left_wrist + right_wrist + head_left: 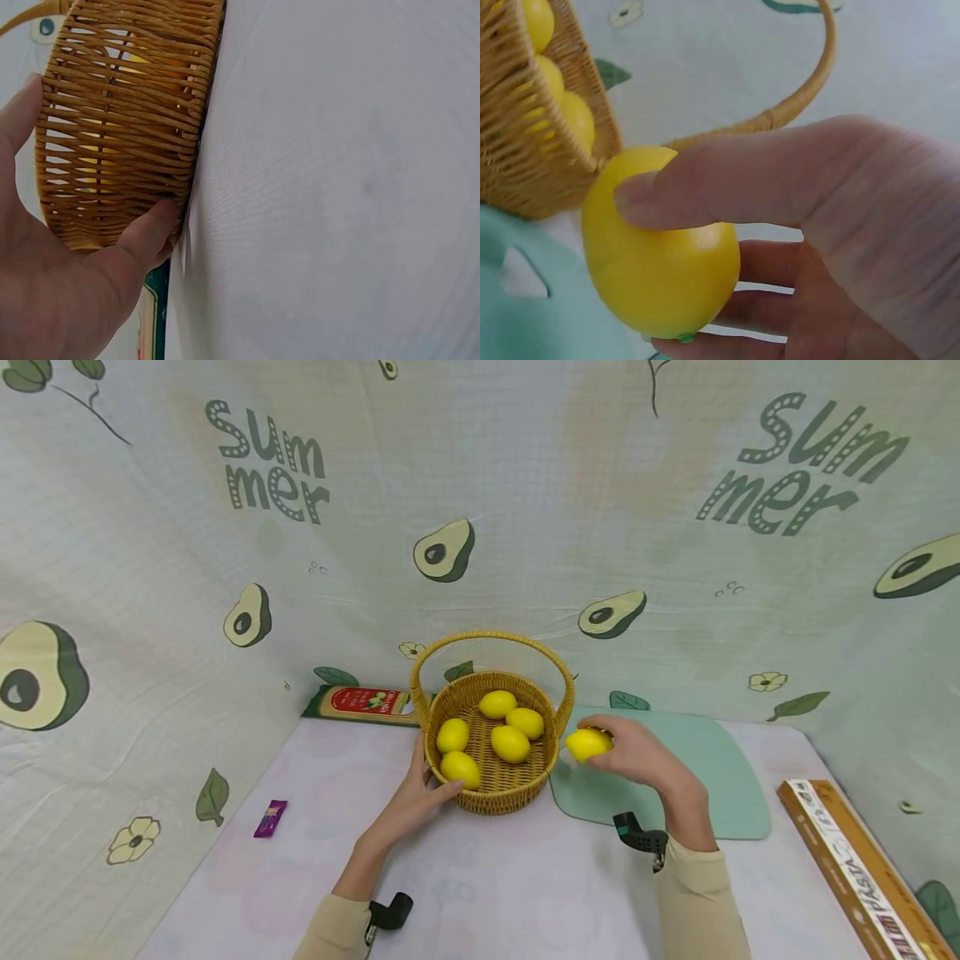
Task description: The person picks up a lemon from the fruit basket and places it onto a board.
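The right hand [637,752] pinches a yellow, oval lemon [587,746] between thumb and fingers, just beside a round, golden-brown wicker basket [495,803] holding five more lemons [511,744], its side touched by the spread left hand [415,797].

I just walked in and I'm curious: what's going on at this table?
A person is handling lemons with two bare hands. The right hand holds one yellow lemon just to the right of the wicker basket, whose near left side the left hand rests against. Five more lemons lie inside the basket; the held one is outside it. A green mat lies on the table to the basket's right.
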Motion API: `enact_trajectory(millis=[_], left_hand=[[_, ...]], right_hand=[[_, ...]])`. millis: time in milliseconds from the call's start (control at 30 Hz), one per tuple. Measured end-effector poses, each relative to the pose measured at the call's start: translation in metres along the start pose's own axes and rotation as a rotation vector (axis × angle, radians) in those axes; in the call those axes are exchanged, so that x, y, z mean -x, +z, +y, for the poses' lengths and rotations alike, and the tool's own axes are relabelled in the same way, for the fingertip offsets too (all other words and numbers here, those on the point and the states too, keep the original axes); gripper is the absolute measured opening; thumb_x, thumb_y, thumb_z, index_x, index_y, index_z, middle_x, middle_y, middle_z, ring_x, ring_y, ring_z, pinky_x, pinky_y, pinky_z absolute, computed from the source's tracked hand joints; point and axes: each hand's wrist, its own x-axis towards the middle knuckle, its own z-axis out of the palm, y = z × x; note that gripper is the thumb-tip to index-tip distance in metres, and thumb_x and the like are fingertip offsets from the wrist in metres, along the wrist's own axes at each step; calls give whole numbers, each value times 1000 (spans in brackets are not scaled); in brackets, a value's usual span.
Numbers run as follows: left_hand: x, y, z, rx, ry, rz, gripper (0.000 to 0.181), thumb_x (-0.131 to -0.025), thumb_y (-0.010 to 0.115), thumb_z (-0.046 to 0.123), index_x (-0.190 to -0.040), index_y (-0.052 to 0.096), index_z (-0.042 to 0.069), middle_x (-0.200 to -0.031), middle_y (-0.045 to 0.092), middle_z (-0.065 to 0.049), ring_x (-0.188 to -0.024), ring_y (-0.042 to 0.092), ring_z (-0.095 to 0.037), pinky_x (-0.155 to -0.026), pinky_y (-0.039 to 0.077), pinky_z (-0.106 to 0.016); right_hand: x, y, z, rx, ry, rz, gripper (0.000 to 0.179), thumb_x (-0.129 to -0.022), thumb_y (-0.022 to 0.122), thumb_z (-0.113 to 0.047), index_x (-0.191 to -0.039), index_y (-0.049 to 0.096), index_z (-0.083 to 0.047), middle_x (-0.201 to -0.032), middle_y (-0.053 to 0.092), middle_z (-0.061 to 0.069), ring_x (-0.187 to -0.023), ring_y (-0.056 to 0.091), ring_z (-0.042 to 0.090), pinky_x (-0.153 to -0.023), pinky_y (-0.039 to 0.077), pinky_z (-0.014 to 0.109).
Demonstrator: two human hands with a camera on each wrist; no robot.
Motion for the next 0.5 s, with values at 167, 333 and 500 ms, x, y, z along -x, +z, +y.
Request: enact_trajectory(millis=[167,333,500], left_hand=[[-2,1,-5,-5,-3,13,110,-86,75,46,-152,-13,52,-167,-9,8,-153,15,-40,-120,21,-63],[-1,1,-4,-6,3,15,111,-86,76,45,-152,-13,52,-167,-8,10,-154,15,-37,-121,21,-61],[-2,1,-6,-19,22,6,109,-88,74,44,-153,-14,48,-168,-10,6,-154,13,-39,-120,19,-64]], right_hand=[[-6,4,19,52,33,42,46,-81,72,-12,-127,63,-8,-115,66,11,-92,55,24,-76,45,35],[-14,12,38,72,55,75,51,-82,72,-12,-130,61,-3,-123,65,17,-97,56,28,-82,47,42],[-23,24,59,103,40,132,53,-82,73,-10,-132,59,0,-132,62,22,-111,58,37,-95,47,56]])
